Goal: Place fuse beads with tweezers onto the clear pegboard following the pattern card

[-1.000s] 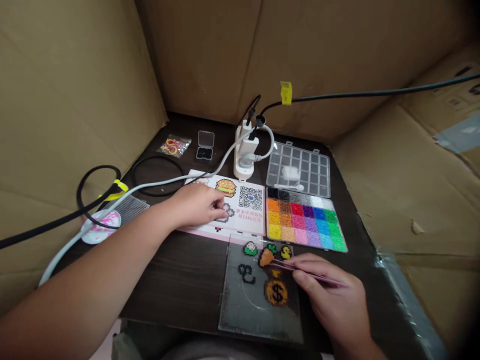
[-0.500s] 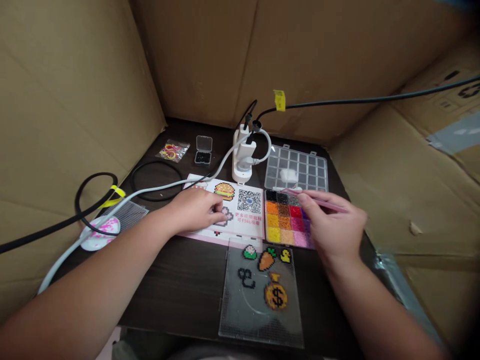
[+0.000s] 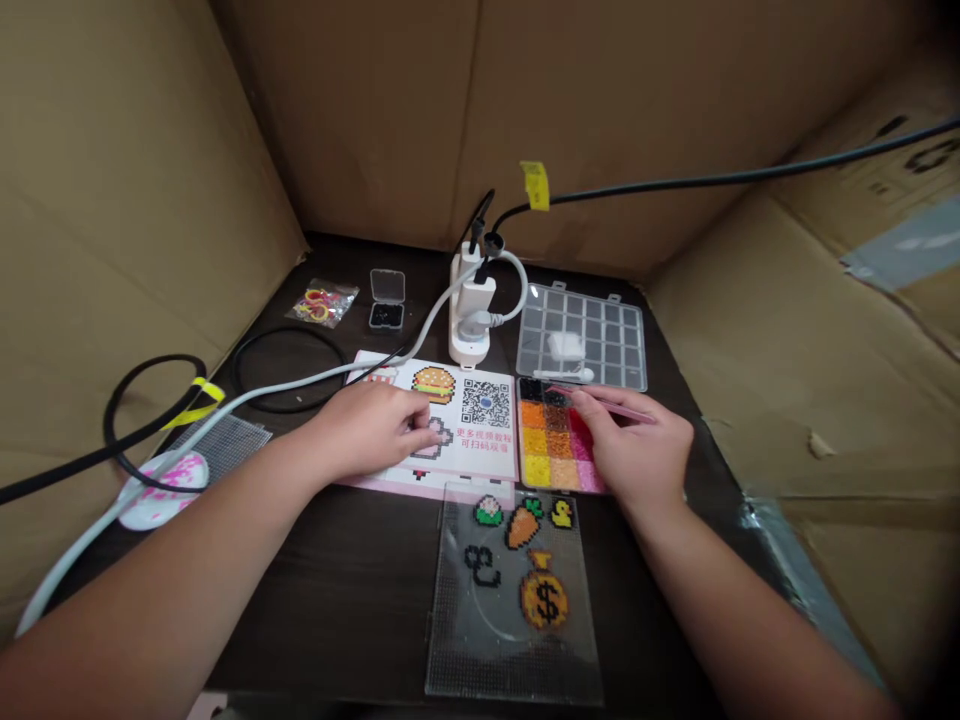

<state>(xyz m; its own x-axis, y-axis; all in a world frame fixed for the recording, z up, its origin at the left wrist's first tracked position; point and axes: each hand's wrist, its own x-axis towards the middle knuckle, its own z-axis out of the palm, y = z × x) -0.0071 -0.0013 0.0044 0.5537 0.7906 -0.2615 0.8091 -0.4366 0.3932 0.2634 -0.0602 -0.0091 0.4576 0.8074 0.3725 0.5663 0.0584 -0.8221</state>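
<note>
My left hand (image 3: 382, 425) rests with curled fingers on the printed pattern sheet (image 3: 487, 455), beside the burger and grey-pink pictures; whether anything is under the fingers is hidden. My right hand (image 3: 637, 445) grips pink tweezers (image 3: 616, 405), whose tips reach the black compartments at the top of the bead box (image 3: 535, 442). Its rows hold black, orange, brown, red, yellow and pink beads. In front lies a clear pegboard (image 3: 487, 650) carrying a carrot (image 3: 524, 525), a duck (image 3: 562, 514), a money bag (image 3: 545, 598), a green-and-pink figure (image 3: 489, 511) and a black outline (image 3: 482, 566).
A white power strip (image 3: 469, 340) with cables stands behind the sheet. The box's clear lid (image 3: 615, 345) holds a white block. Further left are a small bead case (image 3: 387, 315), a plastic bag (image 3: 325, 302), and a white dish (image 3: 165, 490) with pink beads. Cardboard walls enclose the table.
The camera view has shifted, moving most things left. My right hand has moved slightly, with the tweezer tips now lower, over the black beads. My left hand stays on the sheet.
</note>
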